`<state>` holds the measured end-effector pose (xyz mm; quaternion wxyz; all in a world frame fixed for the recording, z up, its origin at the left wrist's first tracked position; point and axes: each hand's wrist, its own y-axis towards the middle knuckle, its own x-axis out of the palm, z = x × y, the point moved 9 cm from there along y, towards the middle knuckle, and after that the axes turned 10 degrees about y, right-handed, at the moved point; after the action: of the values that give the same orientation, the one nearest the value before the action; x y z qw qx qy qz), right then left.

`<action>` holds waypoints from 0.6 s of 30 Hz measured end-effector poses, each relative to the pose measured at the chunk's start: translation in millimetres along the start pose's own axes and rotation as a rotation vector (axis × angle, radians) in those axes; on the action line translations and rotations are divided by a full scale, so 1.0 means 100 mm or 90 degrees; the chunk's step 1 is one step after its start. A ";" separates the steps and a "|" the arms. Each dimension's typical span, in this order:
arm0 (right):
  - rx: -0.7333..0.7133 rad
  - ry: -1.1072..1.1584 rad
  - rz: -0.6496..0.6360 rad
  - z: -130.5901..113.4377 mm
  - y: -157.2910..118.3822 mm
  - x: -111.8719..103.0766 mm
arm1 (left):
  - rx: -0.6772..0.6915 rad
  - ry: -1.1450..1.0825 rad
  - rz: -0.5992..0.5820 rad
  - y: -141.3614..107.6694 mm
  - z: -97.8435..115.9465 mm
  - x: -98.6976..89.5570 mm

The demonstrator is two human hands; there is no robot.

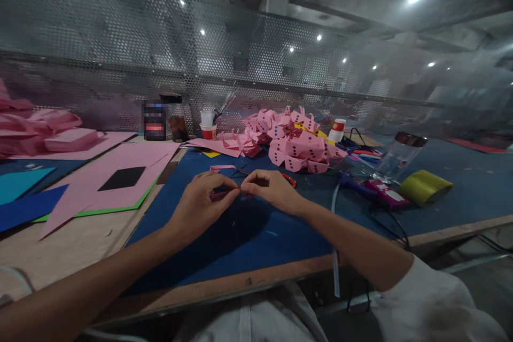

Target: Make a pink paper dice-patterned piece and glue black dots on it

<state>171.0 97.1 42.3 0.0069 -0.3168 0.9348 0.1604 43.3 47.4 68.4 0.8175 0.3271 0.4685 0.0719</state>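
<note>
My left hand point(204, 200) is closed in a pinch on a small pink paper strip point(219, 195), most of it hidden by the fingers. Fingertip to fingertip with it, my right hand point(274, 191) pinches at the strip's right end. Both hands hover just above the blue table mat point(240, 246). Behind them lie a pair of scissors with red handles point(290, 179), partly covered by my right hand, and another folded pink strip point(223, 167). Farther back is a pile of folded pink paper pieces point(300, 144) with dark dots.
Pink sheets point(136, 171) and a black rectangle point(122, 178) lie left. At right stand a clear glass jar point(398, 157), a yellow roll point(425, 188) and a magenta device point(387, 194). A translucent strip point(335, 256) hangs over the front edge. Paper cups point(208, 131) stand behind.
</note>
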 end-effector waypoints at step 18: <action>0.025 0.051 -0.029 0.10 0.02 0.04 | -0.082 -0.059 -0.039 -0.02 -0.07 0.03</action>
<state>165.3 99.4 33.1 -0.0205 -0.3436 0.9300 0.1287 38.9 50.5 62.6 0.8593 0.2626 0.4345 0.0617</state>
